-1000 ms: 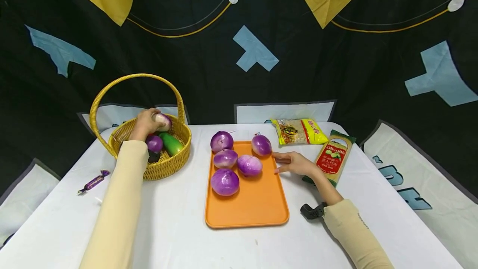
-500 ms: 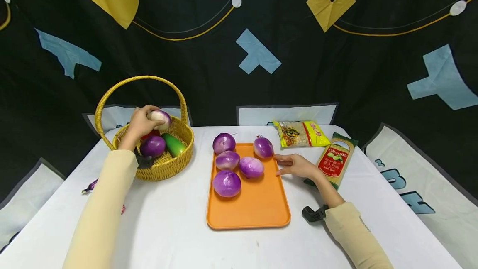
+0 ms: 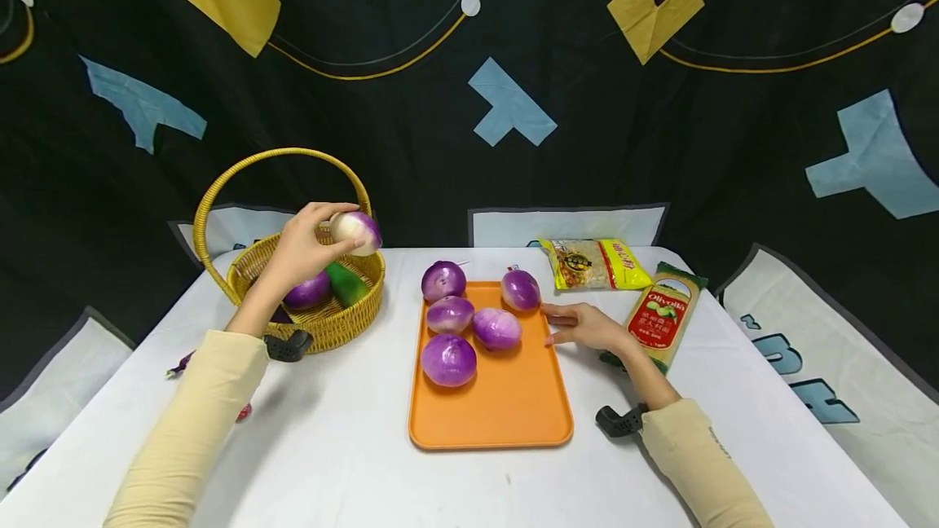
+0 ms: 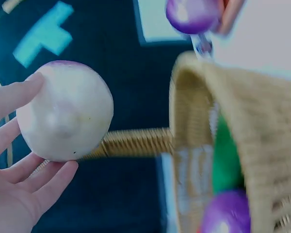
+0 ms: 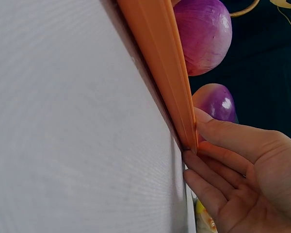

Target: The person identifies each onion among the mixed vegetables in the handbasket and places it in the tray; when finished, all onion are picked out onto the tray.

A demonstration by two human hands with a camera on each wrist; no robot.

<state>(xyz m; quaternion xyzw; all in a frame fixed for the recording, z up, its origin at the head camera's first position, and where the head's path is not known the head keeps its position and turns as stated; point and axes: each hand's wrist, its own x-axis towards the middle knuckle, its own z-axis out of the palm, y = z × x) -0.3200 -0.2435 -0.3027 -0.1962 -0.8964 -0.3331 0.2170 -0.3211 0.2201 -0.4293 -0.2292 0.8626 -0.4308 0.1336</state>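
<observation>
My left hand (image 3: 304, 247) holds a pale, purple-topped onion (image 3: 355, 232) in its fingertips, lifted above the right rim of the yellow wicker basket (image 3: 345, 324). In the left wrist view the onion (image 4: 64, 118) rests against my fingers (image 4: 19, 97) beside the basket rim (image 4: 242, 111). Several purple onions (image 3: 449, 359) lie on the orange tray (image 3: 506, 406). My right hand (image 3: 583, 324) lies flat on the table with fingers straight, touching the tray's right edge (image 5: 160, 63).
The basket still holds a purple onion (image 3: 308, 290) and a green vegetable (image 3: 346, 283). A yellow snack bag (image 3: 594, 263) and a noodle packet (image 3: 663, 314) lie right of the tray. A purple wrapped candy (image 3: 179, 363) lies at the left on the white table (image 3: 337, 446).
My left hand has lifted the pale onion up out of the basket and carried it rightward over the rim. The right hand has stayed at the tray edge.
</observation>
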